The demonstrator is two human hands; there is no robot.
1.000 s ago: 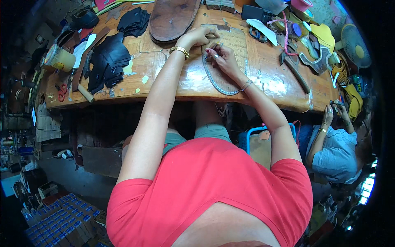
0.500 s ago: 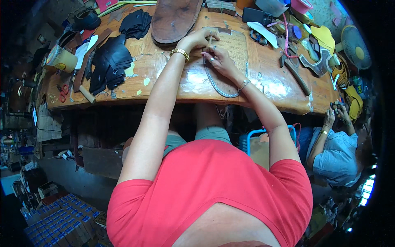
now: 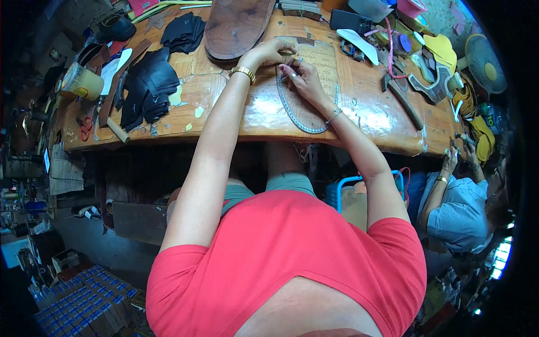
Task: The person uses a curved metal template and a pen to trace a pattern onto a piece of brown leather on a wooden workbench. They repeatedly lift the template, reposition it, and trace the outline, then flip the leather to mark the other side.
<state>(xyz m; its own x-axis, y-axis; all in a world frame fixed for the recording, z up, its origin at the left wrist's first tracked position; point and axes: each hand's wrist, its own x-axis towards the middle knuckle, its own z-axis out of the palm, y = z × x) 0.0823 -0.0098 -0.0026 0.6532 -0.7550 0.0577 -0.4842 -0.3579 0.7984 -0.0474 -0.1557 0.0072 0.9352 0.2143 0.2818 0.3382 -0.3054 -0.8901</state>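
A tan leather piece (image 3: pixel 314 104) shaped like a sole, with a stitched edge, lies flat on the wooden bench (image 3: pixel 224 115). My left hand (image 3: pixel 268 53), with a gold bracelet at the wrist, curls over the top end of the piece and pins it down. My right hand (image 3: pixel 304 80) sits just below it on the same piece, fingers pinched around a small thin tool whose tip touches the leather near the left edge. The two hands almost touch.
A large brown sole (image 3: pixel 236 25) lies behind the hands. Black leather cutouts (image 3: pixel 149 84), a yellowish cup (image 3: pixel 81 83) and red scissors (image 3: pixel 84 128) are at the left. A hammer (image 3: pixel 401 92) and white insole (image 3: pixel 362 45) lie right. A co-worker in blue (image 3: pixel 455 208) sits at the right end.
My right hand has shifted slightly along the leather piece toward my left hand. The left hand stays pressed on the piece's top end.
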